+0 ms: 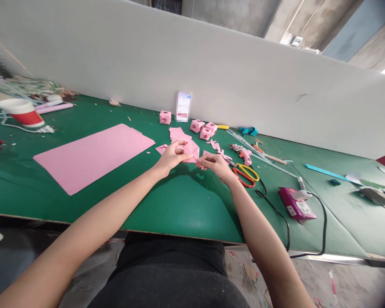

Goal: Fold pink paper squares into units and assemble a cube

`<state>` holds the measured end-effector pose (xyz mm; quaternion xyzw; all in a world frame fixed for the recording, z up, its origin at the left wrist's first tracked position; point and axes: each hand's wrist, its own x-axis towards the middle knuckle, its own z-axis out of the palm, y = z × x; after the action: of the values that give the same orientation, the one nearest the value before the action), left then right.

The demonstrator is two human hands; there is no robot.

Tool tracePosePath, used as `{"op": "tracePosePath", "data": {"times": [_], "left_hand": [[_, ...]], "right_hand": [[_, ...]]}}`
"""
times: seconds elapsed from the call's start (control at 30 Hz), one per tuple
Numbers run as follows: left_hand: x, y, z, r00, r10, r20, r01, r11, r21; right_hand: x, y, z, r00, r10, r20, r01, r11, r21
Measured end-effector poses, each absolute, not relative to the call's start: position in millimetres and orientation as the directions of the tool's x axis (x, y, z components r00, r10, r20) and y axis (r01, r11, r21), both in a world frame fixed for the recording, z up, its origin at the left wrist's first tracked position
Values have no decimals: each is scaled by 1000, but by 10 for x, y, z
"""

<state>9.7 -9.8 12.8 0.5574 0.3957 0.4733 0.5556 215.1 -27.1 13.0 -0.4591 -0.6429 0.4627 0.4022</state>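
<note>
Green topped the table point(179, 209), backed by one pale partition point(122, 64). Just above it, the left hand point(173, 158) and right hand point(214, 165), thumbs and fingers nearly closed, pinched one folded paper point(191, 148) between them. Beyond stood four pink boxes point(197, 125) and one phone point(183, 106). One large sheet point(93, 156) and one cup point(26, 117) sat leftward, one glue gun point(246, 156) rightward.

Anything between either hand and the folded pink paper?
Nothing visible. The left hand grips the folded pink paper; the right hand has its fingertips at the lower right corner. Loose pink squares lie beyond, not between.
</note>
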Motion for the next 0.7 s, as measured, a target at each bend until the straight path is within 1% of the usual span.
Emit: {"op": "tracePosePath", "data": {"times": [0.13,0.33,0.43,0.7], "left_hand": [[102,-121,144,232,970,76,-55,-64,996],[88,-108,152,237,965,114,-48,-105,993],[87,-110,153,255,961,104,-53,-94,994],[106,-124,133,237,963,126,-46,-118,992]], "right_hand": [[2153,-272,134,-255,963,90,224,149,-963],[2154,-294,158,-287,955,72,208,136,-969],[2153,-285,157,-276,957,84,197,142,-970],[2105,-268,154,-210,966,149,262,202,-944]]}}
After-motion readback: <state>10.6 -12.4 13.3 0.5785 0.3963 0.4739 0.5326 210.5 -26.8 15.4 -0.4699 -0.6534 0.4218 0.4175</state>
